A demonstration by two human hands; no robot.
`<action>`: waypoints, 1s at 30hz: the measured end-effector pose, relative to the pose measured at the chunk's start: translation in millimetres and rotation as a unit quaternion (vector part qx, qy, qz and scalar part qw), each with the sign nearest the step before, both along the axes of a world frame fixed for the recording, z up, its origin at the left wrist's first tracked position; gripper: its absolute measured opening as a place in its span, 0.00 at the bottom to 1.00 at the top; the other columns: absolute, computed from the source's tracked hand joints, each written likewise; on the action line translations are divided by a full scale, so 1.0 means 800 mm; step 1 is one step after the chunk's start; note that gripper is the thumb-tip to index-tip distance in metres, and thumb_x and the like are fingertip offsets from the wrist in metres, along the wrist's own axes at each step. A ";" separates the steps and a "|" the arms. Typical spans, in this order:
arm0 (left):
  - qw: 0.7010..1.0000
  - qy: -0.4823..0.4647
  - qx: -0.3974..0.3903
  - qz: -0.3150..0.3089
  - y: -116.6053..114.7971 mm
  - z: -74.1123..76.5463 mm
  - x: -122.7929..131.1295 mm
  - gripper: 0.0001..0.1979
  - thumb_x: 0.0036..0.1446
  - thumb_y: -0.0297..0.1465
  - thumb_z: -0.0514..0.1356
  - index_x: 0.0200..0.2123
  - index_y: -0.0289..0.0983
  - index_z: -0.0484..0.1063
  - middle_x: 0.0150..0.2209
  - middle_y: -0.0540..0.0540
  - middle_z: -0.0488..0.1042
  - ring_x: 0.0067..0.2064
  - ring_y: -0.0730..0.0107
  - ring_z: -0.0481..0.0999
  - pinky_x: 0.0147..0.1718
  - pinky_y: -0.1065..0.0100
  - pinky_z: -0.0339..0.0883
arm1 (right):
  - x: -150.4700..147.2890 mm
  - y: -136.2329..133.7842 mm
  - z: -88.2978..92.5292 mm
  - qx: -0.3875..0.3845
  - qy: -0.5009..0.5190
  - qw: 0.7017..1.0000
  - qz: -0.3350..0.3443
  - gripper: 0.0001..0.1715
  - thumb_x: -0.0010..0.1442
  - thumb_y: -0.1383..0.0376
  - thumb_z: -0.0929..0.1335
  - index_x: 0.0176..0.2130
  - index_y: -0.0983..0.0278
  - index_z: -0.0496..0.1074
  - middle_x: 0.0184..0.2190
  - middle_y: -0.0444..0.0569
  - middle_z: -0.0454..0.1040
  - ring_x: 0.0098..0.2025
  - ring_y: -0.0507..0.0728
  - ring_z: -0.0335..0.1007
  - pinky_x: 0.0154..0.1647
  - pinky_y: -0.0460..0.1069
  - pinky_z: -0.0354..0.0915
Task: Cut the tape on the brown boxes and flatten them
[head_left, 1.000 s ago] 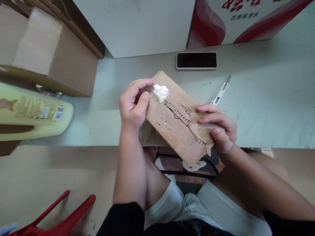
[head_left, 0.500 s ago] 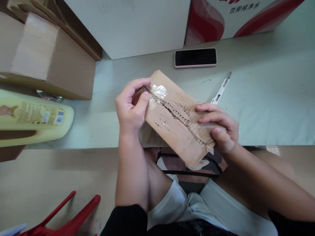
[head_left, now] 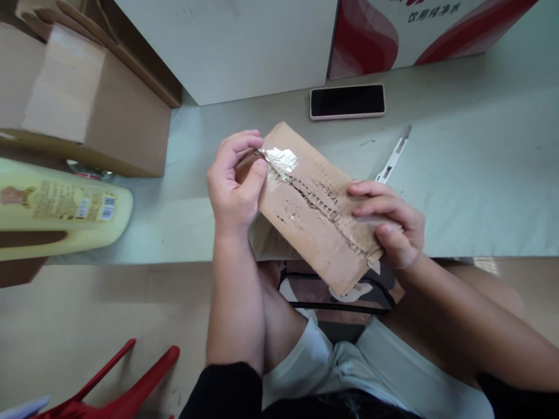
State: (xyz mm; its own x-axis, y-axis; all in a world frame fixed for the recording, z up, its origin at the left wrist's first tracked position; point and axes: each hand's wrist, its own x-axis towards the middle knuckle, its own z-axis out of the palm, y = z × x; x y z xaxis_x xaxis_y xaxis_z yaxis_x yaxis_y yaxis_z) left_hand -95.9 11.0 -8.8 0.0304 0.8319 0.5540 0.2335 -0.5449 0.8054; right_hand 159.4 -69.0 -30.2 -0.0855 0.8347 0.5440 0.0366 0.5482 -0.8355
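Note:
I hold a small brown cardboard box (head_left: 305,227) over the table's front edge, its taped seam torn and ragged along the middle. My left hand (head_left: 233,186) grips the box's far left end, thumb and fingers pinched on a crumpled piece of clear tape (head_left: 282,157) at the seam's end. My right hand (head_left: 391,224) clasps the near right end, fingers over the top and thumb on the side.
A black phone (head_left: 348,101) and a small utility knife (head_left: 393,156) lie on the pale table (head_left: 480,192) behind the box. At the left are an open cardboard box (head_left: 87,110) and a yellow bottle (head_left: 56,206) on its side. A red chair (head_left: 122,384) stands on the floor.
My left fingers have shifted a little up at the tape end, and the crumpled tape stands slightly higher off the seam. The right hand has kept its hold.

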 end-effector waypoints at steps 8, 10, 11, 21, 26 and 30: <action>1.000 0.015 -0.002 0.012 -0.004 0.009 0.007 0.10 0.59 0.23 0.63 0.38 0.42 0.83 0.46 0.48 0.82 0.52 0.60 0.80 0.56 0.51 0.77 | 0.002 -0.001 0.003 -0.011 -0.013 1.000 -0.005 0.14 0.62 0.55 0.68 0.43 0.51 0.82 0.51 0.46 0.82 0.53 0.64 0.78 0.59 0.63 0.74; 0.999 0.012 -0.033 0.020 -0.004 0.012 0.007 0.09 0.59 0.24 0.63 0.35 0.43 0.82 0.44 0.49 0.82 0.52 0.59 0.80 0.60 0.48 0.74 | 0.002 -0.001 0.002 -0.014 -0.013 1.000 -0.007 0.15 0.63 0.53 0.67 0.43 0.51 0.82 0.51 0.46 0.82 0.54 0.64 0.78 0.59 0.63 0.73; 0.998 0.009 -0.050 0.025 -0.004 0.012 0.007 0.08 0.59 0.25 0.63 0.34 0.44 0.82 0.43 0.49 0.81 0.53 0.59 0.80 0.61 0.47 0.73 | 0.003 -0.001 0.002 -0.018 -0.011 1.000 -0.004 0.15 0.63 0.53 0.67 0.43 0.51 0.82 0.52 0.46 0.82 0.54 0.64 0.78 0.59 0.63 0.73; 0.996 0.023 -0.053 0.074 -0.008 0.015 0.005 0.11 0.54 0.24 0.61 0.31 0.42 0.83 0.41 0.50 0.83 0.49 0.62 0.82 0.58 0.54 0.74 | 0.007 0.002 -0.005 -0.057 0.013 0.998 0.013 0.23 0.64 0.47 0.65 0.54 0.51 0.76 0.59 0.50 0.77 0.62 0.67 0.72 0.59 0.64 0.72; 0.991 -0.027 -0.095 0.086 -0.005 0.016 -0.002 0.09 0.50 0.26 0.62 0.30 0.42 0.83 0.43 0.49 0.84 0.50 0.61 0.82 0.59 0.54 0.73 | 0.009 0.008 -0.013 -0.109 0.031 0.993 0.007 0.27 0.67 0.43 0.61 0.56 0.52 0.72 0.59 0.51 0.74 0.58 0.64 0.73 0.54 0.61 0.72; 0.970 -0.136 -0.120 0.161 0.004 0.014 -0.016 0.09 0.44 0.24 0.61 0.27 0.38 0.81 0.39 0.46 0.84 0.48 0.61 0.82 0.62 0.51 0.70 | 0.010 0.013 -0.016 -0.149 0.044 0.988 -0.024 0.30 0.67 0.40 0.61 0.56 0.54 0.70 0.59 0.53 0.73 0.58 0.63 0.74 0.56 0.61 0.70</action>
